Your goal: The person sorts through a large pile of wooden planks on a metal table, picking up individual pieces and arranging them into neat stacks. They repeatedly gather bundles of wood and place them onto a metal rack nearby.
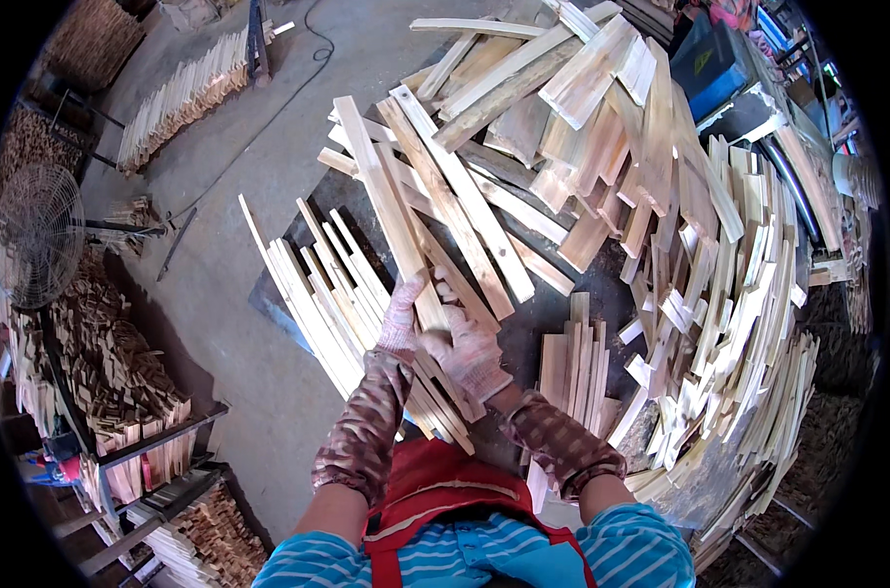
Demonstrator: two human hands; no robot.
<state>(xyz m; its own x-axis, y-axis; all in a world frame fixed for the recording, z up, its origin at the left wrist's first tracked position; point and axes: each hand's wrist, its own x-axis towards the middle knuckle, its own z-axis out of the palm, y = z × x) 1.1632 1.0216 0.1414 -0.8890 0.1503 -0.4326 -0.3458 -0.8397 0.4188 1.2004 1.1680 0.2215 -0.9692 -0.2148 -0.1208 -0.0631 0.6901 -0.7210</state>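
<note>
A long pale wooden board slants away from me, its near end between my two gloved hands. My left hand is closed along the board's left edge. Lower down and to the right, my right hand grips the same board near its end, with the fingers partly hidden. Just left of the hands lies a row of narrow wooden strips on a dark table. More loose boards cross each other to the right of the held one. A short bundle of strips rests beside my right forearm.
Wide planks are heaped at the far right, above a large curved pile of strips. A blue machine box stands behind them. At left are a wire-cage fan, racks of stacked wood and a cable on the floor.
</note>
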